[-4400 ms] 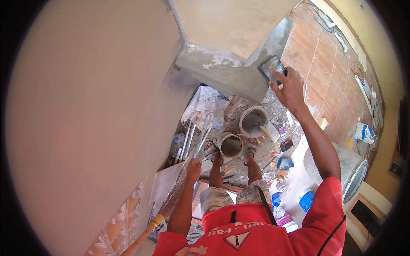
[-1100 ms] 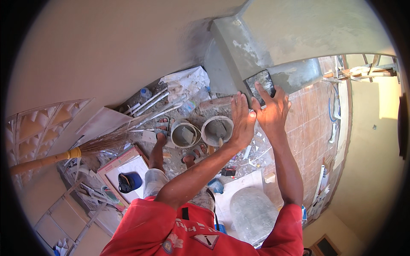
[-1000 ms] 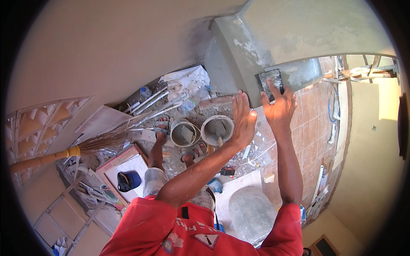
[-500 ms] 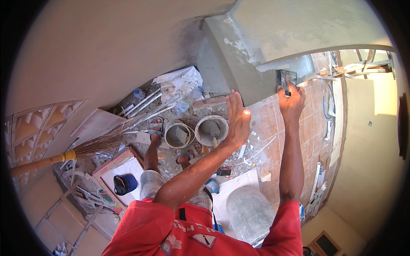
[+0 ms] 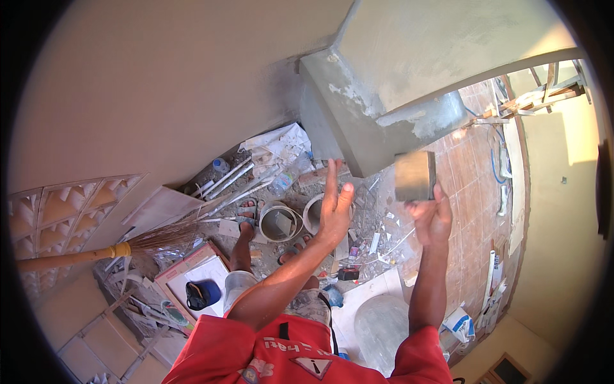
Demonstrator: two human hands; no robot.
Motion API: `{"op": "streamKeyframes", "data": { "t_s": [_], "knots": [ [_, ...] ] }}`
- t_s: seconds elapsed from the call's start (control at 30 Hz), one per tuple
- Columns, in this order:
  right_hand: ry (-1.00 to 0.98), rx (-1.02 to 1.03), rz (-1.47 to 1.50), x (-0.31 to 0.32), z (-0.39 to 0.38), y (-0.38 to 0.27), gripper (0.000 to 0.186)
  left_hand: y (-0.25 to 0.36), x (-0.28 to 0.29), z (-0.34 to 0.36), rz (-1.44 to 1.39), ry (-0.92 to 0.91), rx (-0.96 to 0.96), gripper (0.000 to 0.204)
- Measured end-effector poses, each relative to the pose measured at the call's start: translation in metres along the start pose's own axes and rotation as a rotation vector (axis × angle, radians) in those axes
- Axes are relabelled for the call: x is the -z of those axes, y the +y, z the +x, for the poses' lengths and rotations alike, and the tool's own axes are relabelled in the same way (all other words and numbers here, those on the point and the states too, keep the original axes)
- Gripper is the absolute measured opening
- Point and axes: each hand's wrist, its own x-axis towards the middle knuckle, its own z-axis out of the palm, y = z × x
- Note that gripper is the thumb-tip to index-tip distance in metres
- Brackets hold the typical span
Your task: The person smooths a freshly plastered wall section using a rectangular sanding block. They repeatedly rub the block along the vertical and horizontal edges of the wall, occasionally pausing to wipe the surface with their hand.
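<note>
My right hand [image 5: 430, 216] grips a square block-like tool [image 5: 414, 171] with dark sides, its tan face turned up, just below the grey plastered ledge [image 5: 348, 115]. My left hand [image 5: 334, 214] is open, fingers stretched upward near the ledge's lower corner; whether it touches anything is unclear. Below it are two buckets, one with grey paste [image 5: 312, 211], partly hidden by my hand, the other [image 5: 280, 222] with a flat piece inside. The ledge has patchy pale and darker grey plaster.
A broom [image 5: 77, 259] lies at left beside lattice panels [image 5: 57, 211]. Pipes [image 5: 230, 179], white sacking [image 5: 275, 144] and rubble cover the floor near my feet. Tiles [image 5: 467, 179] run along the right. A cap [image 5: 203, 294] sits on a board, and a large grey container [image 5: 380, 333] at lower right.
My right hand has pulled down off the ledge, and the tool now shows its tan face instead of the dark one. My left hand has shifted slightly down and left.
</note>
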Motion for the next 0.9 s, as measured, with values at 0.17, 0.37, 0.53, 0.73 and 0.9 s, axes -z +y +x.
{"op": "streamKeyframes", "data": {
  "t_s": [0.17, 0.37, 0.53, 0.73, 0.9],
  "knots": [
    [-0.338, -0.264, 0.607, -0.051, -0.032, 0.045, 0.055, 0.026, 0.029, -0.005, -0.72, -0.379, 0.191, 0.08],
    [-0.02, -0.024, 0.083, -0.097, -0.014, 0.034, 0.056, 0.023, 0.07, -0.006, -0.495, -0.153, 0.187, 0.08],
    [0.188, 0.524, -1.077, -0.113, 0.019, 0.037, 0.057, -0.001, 0.14, -0.023, -0.242, -0.033, 0.363, 0.072],
    [0.442, 0.541, -1.345, -0.174, 0.076, 0.059, 0.055, -0.029, 0.196, -0.045, -0.16, 0.024, 0.59, 0.06],
    [0.671, 0.484, -1.407, -0.215, 0.113, 0.076, 0.05, -0.012, 0.243, -0.049, -0.082, -0.082, 0.622, 0.066]
  ]
}}
